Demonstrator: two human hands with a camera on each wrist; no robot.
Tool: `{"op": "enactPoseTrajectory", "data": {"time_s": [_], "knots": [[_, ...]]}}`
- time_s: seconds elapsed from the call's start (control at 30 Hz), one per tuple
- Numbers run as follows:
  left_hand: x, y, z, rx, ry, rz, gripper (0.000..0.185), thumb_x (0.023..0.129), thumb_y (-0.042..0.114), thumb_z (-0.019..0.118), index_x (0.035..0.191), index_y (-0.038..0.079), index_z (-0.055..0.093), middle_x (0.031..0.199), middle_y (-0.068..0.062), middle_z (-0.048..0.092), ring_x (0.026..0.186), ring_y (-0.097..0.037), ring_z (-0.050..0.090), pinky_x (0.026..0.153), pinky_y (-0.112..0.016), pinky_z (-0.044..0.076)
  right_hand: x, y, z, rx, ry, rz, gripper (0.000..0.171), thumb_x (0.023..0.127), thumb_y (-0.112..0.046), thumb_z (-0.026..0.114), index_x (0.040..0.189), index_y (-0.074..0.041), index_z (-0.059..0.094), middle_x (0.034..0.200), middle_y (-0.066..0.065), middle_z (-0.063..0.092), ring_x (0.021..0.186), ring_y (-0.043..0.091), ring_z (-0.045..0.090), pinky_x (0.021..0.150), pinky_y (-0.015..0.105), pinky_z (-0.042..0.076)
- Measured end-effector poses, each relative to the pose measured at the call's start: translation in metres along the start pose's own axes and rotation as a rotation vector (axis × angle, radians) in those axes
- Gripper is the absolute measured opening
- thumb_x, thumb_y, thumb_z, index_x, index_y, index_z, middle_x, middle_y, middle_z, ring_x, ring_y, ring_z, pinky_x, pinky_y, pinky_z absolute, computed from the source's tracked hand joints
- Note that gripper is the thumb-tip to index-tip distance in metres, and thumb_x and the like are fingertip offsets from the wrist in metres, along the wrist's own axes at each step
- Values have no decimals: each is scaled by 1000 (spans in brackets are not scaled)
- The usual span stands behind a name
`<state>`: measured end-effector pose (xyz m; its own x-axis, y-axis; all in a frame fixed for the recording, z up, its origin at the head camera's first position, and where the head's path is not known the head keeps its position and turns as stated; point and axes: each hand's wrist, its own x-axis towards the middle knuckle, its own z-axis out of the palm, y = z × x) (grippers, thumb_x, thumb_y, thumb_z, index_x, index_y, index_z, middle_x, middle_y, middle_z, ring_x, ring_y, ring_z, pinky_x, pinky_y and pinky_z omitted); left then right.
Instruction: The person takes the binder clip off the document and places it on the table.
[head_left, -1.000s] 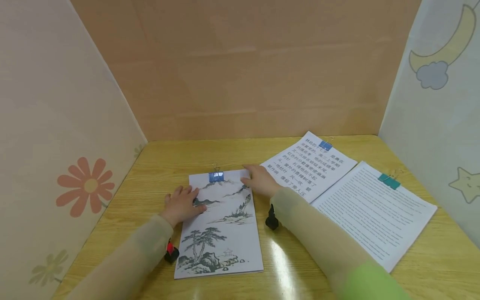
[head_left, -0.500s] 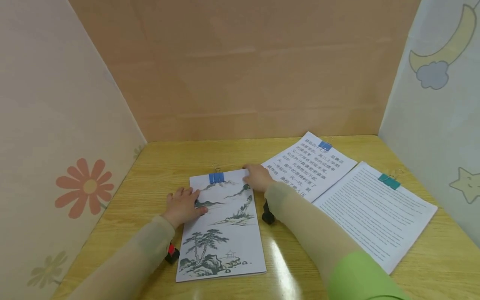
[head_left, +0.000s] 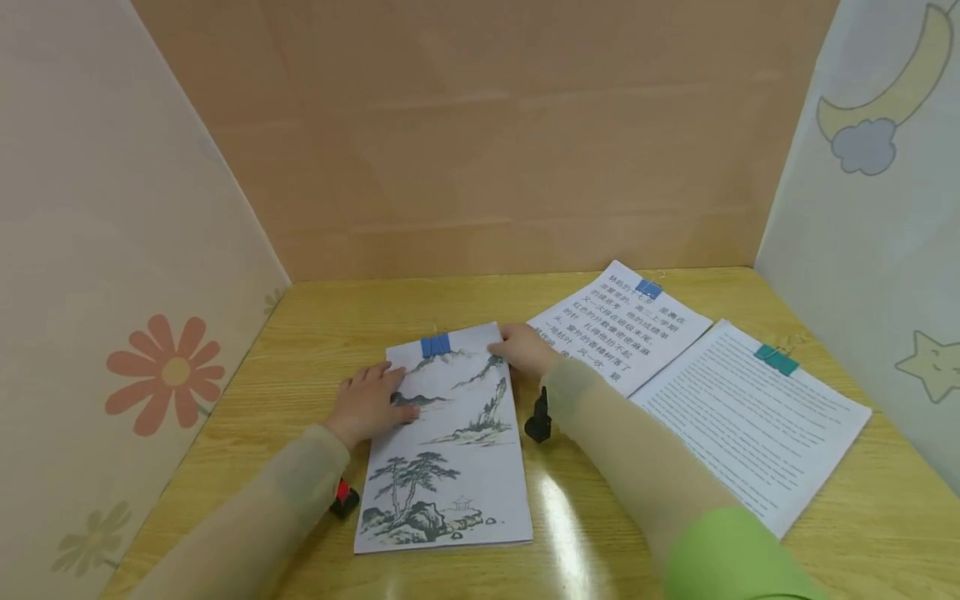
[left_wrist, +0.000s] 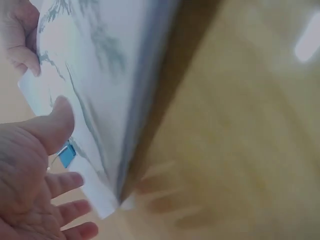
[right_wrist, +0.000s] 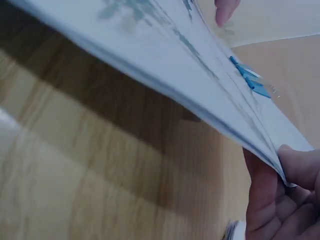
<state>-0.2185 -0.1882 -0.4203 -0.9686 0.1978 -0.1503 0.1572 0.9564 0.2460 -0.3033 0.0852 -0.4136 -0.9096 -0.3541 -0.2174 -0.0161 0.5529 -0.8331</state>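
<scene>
A stack of white sheets printed with a landscape drawing lies in front of me, with a blue binder clip on its top edge. My right hand pinches the stack's upper right corner. In the right wrist view the thumb is on top and curled fingers are underneath. A shadowed gap shows between the stack's edge and the table there. At the upper left edge my left hand has its thumb over the drawing, while its other fingers are spread and fairly straight.
Right of the stack lies a clipped bundle with large printed characters, with a blue clip. Partly against it is a bundle of small text lines with a green clip. Walls enclose the wooden table at the back and sides.
The top right corner of the landscape stack has risen in my right hand's grip, and the top edge now slopes upward to the right. The other two bundles stay put.
</scene>
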Motion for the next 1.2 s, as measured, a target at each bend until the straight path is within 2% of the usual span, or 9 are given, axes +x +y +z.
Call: {"op": "enactPoseTrajectory", "data": {"time_s": [0.17,0.23,0.37,0.43,0.6,0.93,1.2], "knots": [[6,11,-8,-125,78,45,78,90,48,64,151,12,32,155,-18,23,139,-45,18,107,-66,13,-6,3,-10,125,49,1,21,99,-17,54,110,-2,65,97,9,68,77,17,64,70,30,50],[10,17,-13,-161,108,61,79,90,46,64,152,14,29,156,-17,19,140,-44,17,109,-64,13,-9,4,-16,178,60,0,22,99,-16,54,113,-2,65,98,10,68,76,17,64,71,31,50],[19,28,-24,-176,164,104,80,90,44,65,153,15,25,158,-15,16,142,-41,15,111,-60,14,-15,6,-30,225,73,-8,26,100,-16,53,120,-1,62,101,13,67,75,17,64,72,35,52],[23,33,-29,-171,178,123,80,90,43,65,154,15,25,158,-15,16,142,-39,15,112,-58,15,-18,7,-37,203,81,-21,29,101,-16,52,124,-1,59,104,15,66,77,18,64,71,35,53],[35,47,-45,-163,181,161,79,92,44,62,154,14,23,158,-14,17,143,-37,14,113,-55,14,-25,11,-53,191,106,-34,33,101,-18,51,129,-2,56,113,15,65,86,20,66,74,35,54],[56,77,-76,-152,179,188,79,93,47,59,154,14,21,158,-12,17,144,-35,15,114,-53,11,-41,16,-78,188,153,-52,30,101,-20,51,123,0,58,112,15,63,82,18,61,75,33,51],[69,103,-100,-161,178,188,78,94,50,55,155,19,18,155,-8,30,143,-32,20,115,-49,14,-56,13,-90,158,178,-53,28,101,-20,51,121,-1,58,111,14,62,81,18,60,74,32,51]]}}
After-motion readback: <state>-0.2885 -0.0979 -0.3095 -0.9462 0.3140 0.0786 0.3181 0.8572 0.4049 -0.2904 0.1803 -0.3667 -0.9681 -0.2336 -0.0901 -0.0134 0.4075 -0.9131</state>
